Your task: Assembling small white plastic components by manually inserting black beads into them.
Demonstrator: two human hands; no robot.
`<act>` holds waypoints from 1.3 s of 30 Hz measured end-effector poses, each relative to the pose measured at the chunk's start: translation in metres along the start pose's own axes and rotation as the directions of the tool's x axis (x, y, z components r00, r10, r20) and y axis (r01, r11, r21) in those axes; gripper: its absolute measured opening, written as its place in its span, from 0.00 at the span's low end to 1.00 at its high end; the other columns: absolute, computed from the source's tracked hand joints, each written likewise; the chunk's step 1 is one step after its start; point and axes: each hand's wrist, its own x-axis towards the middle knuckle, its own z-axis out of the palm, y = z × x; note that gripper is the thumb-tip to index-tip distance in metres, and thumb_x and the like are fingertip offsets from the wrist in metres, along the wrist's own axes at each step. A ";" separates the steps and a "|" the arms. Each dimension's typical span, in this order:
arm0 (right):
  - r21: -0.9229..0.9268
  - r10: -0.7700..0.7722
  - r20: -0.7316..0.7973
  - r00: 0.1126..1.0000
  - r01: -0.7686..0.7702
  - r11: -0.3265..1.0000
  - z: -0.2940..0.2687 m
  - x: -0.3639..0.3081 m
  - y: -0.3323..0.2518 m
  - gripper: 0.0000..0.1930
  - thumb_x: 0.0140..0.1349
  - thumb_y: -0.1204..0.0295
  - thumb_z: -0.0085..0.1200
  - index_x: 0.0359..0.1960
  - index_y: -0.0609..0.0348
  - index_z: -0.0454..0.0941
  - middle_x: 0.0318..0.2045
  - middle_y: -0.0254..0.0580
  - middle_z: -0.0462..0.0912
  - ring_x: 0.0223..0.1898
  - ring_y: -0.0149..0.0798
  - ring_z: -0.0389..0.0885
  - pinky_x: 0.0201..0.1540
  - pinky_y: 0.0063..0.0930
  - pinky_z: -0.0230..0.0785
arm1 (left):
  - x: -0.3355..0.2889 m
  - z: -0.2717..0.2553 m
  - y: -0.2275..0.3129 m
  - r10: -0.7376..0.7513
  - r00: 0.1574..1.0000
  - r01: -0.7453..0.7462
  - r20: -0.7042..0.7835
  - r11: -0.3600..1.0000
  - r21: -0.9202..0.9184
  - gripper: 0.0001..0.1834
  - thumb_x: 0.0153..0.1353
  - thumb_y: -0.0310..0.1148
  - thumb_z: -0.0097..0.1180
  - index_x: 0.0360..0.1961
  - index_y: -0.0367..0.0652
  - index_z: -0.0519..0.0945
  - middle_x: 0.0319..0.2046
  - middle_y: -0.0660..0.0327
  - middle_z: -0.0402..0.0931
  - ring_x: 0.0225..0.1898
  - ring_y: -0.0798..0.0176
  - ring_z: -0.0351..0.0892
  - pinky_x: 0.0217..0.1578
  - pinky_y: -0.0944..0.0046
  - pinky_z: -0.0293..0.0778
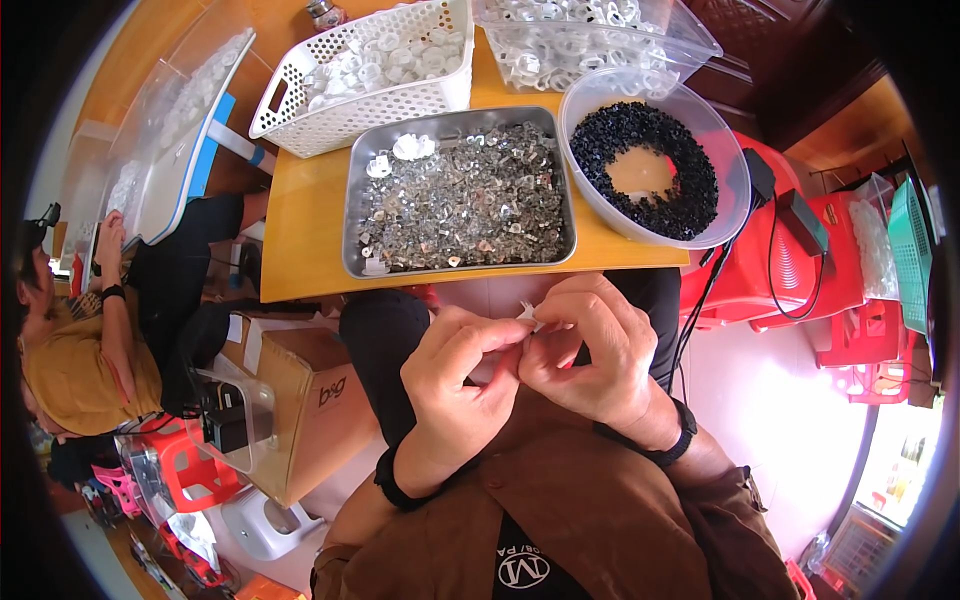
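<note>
My left hand [455,370] and my right hand [598,350] meet above my lap, just in front of the table edge. Thumb and forefinger of each are pinched together on a small white plastic piece [529,313], whose jagged top sticks up between the fingertips. The fingers hide the rest of it. Beyond them on the table, a metal tray [353,235] holds many small metal parts, with a few white pieces in its far left corner. At its right stands a clear round tub [735,190] with small black parts ringed around its bare bottom.
White plastic rings fill a perforated white basket [330,132] and a clear bin [690,45] at the back of the wooden table [310,275]. A cardboard box [325,400] stands left of my legs, red stools [780,250] at right. Another person [90,360] sits at far left.
</note>
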 end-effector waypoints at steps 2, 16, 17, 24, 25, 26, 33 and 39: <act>-0.002 -0.005 -0.010 1.000 0.005 1.000 -0.001 0.000 0.001 0.13 0.38 0.79 0.59 0.30 0.57 0.74 0.25 0.37 0.75 0.21 0.39 0.76 0.22 0.30 0.70 | 0.000 0.000 0.000 -0.005 1.000 0.005 0.019 1.000 -0.003 0.17 0.40 0.11 0.59 0.33 0.38 0.81 0.26 0.59 0.76 0.26 0.63 0.78 0.26 0.69 0.73; 0.348 0.347 0.160 0.924 -0.382 0.856 -0.002 -0.005 0.012 0.12 0.48 0.80 0.62 0.35 0.58 0.78 0.28 0.40 0.80 0.29 0.40 0.81 0.31 0.28 0.73 | 0.004 -0.001 -0.009 -0.352 0.913 0.408 0.206 0.777 -0.480 0.10 0.55 0.14 0.57 0.39 0.30 0.76 0.37 0.61 0.69 0.40 0.68 0.78 0.42 0.69 0.77; 0.348 0.344 0.160 0.925 -0.379 0.858 -0.002 -0.005 0.011 0.12 0.48 0.80 0.62 0.35 0.58 0.78 0.28 0.40 0.80 0.29 0.40 0.81 0.31 0.28 0.73 | 0.005 0.000 -0.009 -0.350 0.914 0.405 0.203 0.778 -0.481 0.10 0.55 0.14 0.57 0.39 0.30 0.76 0.37 0.61 0.69 0.40 0.68 0.78 0.42 0.69 0.77; 0.202 0.322 0.162 0.933 -0.351 0.914 -0.011 0.000 -0.006 0.10 0.46 0.81 0.62 0.32 0.59 0.79 0.28 0.41 0.80 0.29 0.41 0.82 0.30 0.29 0.74 | 0.002 -0.001 -0.005 -0.251 0.966 0.259 0.065 0.926 -0.275 0.11 0.49 0.16 0.59 0.36 0.34 0.78 0.36 0.58 0.69 0.36 0.67 0.75 0.36 0.72 0.74; 0.200 0.284 0.168 0.944 -0.315 0.928 -0.011 0.000 -0.007 0.10 0.46 0.83 0.62 0.31 0.60 0.78 0.28 0.39 0.80 0.27 0.33 0.81 0.27 0.22 0.72 | 0.002 -0.003 -0.007 -0.198 0.977 0.210 0.079 0.955 -0.207 0.11 0.50 0.14 0.57 0.36 0.33 0.76 0.37 0.58 0.68 0.36 0.69 0.75 0.35 0.73 0.74; 0.196 0.245 0.174 0.954 -0.278 0.941 -0.010 0.001 -0.008 0.09 0.46 0.85 0.62 0.30 0.62 0.78 0.28 0.37 0.79 0.25 0.26 0.80 0.23 0.16 0.71 | 0.001 -0.005 -0.010 -0.145 0.985 0.157 0.094 0.978 -0.140 0.11 0.50 0.12 0.54 0.36 0.31 0.74 0.38 0.58 0.67 0.35 0.70 0.75 0.33 0.74 0.74; 0.216 0.175 0.194 0.965 -0.217 0.952 0.003 0.001 -0.017 0.11 0.46 0.84 0.63 0.31 0.59 0.79 0.29 0.38 0.81 0.29 0.31 0.83 0.24 0.22 0.76 | 0.000 -0.012 -0.010 -0.187 0.981 0.181 -0.054 0.978 -0.099 0.11 0.40 0.15 0.58 0.28 0.36 0.76 0.29 0.59 0.73 0.29 0.65 0.76 0.29 0.69 0.74; 0.253 0.244 0.263 0.933 -0.311 0.916 0.010 -0.001 -0.015 0.09 0.48 0.83 0.61 0.31 0.61 0.79 0.29 0.40 0.80 0.28 0.35 0.82 0.31 0.26 0.76 | -0.001 -0.017 -0.018 -0.181 0.982 0.179 -0.061 0.983 -0.035 0.11 0.40 0.16 0.59 0.28 0.37 0.79 0.27 0.59 0.74 0.27 0.64 0.77 0.29 0.68 0.73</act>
